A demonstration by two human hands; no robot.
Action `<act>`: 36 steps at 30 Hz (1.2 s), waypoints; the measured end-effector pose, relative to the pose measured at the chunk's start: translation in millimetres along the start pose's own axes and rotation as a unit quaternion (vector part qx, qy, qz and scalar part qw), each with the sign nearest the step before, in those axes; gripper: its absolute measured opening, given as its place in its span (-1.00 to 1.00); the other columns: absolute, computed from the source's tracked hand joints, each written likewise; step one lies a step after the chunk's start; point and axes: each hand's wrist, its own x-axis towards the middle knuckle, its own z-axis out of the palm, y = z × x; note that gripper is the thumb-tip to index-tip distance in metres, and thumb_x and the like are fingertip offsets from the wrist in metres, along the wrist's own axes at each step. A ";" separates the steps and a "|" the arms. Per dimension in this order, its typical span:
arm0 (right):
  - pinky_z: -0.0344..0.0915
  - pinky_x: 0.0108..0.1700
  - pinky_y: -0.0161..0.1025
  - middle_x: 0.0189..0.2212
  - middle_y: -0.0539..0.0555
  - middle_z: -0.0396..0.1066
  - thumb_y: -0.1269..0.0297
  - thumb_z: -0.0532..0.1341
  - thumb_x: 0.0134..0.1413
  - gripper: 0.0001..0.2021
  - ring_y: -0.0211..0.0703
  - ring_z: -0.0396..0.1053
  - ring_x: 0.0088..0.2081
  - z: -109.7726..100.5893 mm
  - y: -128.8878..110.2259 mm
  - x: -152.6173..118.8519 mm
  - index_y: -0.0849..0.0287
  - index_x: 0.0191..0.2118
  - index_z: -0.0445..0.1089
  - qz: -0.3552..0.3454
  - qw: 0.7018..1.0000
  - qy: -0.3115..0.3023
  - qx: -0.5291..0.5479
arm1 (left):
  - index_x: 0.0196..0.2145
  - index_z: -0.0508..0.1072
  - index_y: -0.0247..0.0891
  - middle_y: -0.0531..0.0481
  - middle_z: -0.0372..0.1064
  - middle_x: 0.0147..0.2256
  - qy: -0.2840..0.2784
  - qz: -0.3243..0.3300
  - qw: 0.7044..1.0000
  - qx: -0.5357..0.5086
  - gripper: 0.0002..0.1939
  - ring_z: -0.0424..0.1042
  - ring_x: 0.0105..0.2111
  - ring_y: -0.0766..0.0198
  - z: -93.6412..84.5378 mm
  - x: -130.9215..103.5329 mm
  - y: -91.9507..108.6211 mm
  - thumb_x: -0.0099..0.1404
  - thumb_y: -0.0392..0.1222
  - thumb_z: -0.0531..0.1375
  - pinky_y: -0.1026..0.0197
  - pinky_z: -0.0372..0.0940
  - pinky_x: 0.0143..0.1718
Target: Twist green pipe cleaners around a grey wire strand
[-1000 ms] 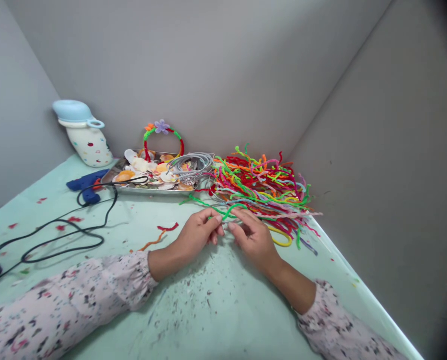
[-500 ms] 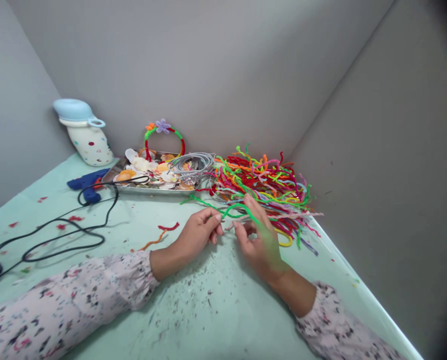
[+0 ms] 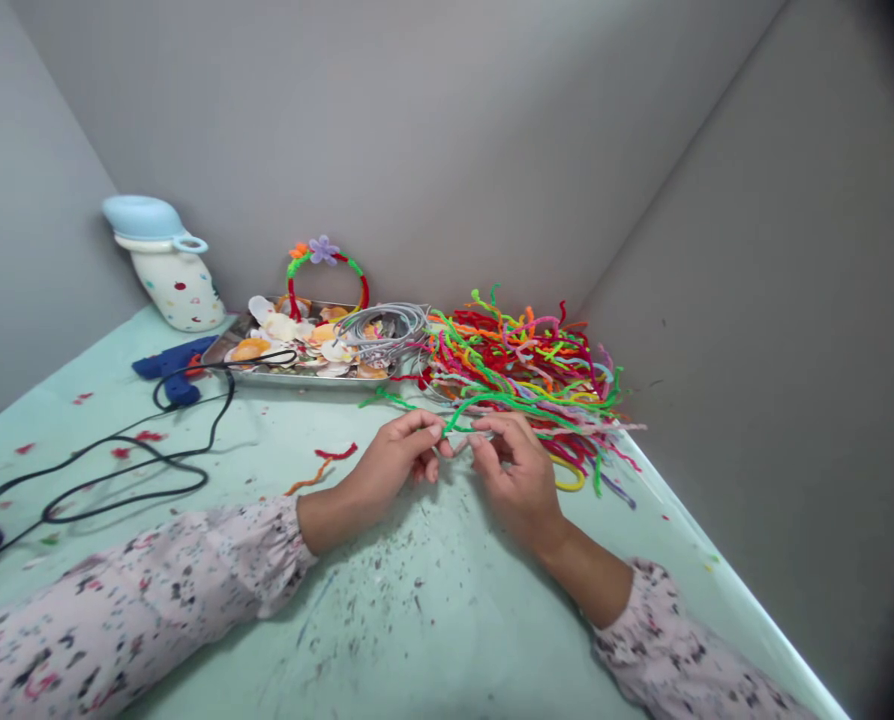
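Note:
My left hand [image 3: 398, 462] is closed, its thumb and fingertips pinching a green pipe cleaner [image 3: 466, 405] at its near end. From there the green strand arcs up and to the right, over my right hand. My right hand [image 3: 518, 475] has its thumb and fingers pressed together on a thin pale strand [image 3: 458, 440] that spans the small gap between the hands. Whether this pale strand is wire or pipe cleaner I cannot tell. Behind the hands lies a heap of coloured pipe cleaners [image 3: 522, 350].
A metal tray [image 3: 304, 381] of shells and a coil of grey wire [image 3: 391, 330] stand behind. A flower-decorated hoop [image 3: 364, 285] rises there. At left are a blue glue gun [image 3: 181, 368], its black cord [image 3: 128, 440] and a white bottle [image 3: 181, 288]. Pipe cleaner scraps [image 3: 323, 470] lie nearby.
My right hand's raised fingers have come down and closed on the pale strand. The green pipe cleaner now arcs above that hand. My left hand keeps its pinch, nearly in place.

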 end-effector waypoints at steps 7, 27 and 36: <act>0.34 -0.35 -0.27 -0.28 0.06 0.31 0.26 0.14 0.16 -0.90 -0.22 0.34 -0.35 0.5 0.3 0.3 0.12 -0.28 0.39 0.023 0.999 0.008 0.034 | -0.39 0.38 -0.27 0.12 0.23 -0.57 0.006 0.016 0.999 -0.027 -0.93 0.16 -0.60 0.45 -1.7 0.8 -0.3 0.16 -0.23 0.18 0.36 0.03 -0.54; 0.25 -0.35 -0.29 -0.40 -0.02 0.29 0.24 0.18 0.15 -0.91 -0.24 0.30 -0.40 0.7 8.6 1.5 0.10 -0.28 0.38 0.020 0.999 0.003 0.028 | -0.31 0.38 -0.27 0.11 0.27 -0.56 0.012 0.019 0.999 -0.036 -0.91 0.18 -0.58 0.44 -1.6 1.4 -1.2 0.19 -0.24 0.18 0.35 0.04 -0.52; 0.27 -0.35 -0.28 -0.39 0.00 0.33 0.23 0.19 0.14 -0.90 -0.24 0.32 -0.39 1.0 10.1 1.4 0.11 -0.28 0.40 0.034 0.998 0.003 0.043 | -0.30 0.37 -0.26 0.11 0.29 -0.55 0.004 0.021 0.998 -0.059 -0.91 0.22 -0.58 0.45 -1.6 1.7 -0.1 0.19 -0.26 0.17 0.37 0.06 -0.52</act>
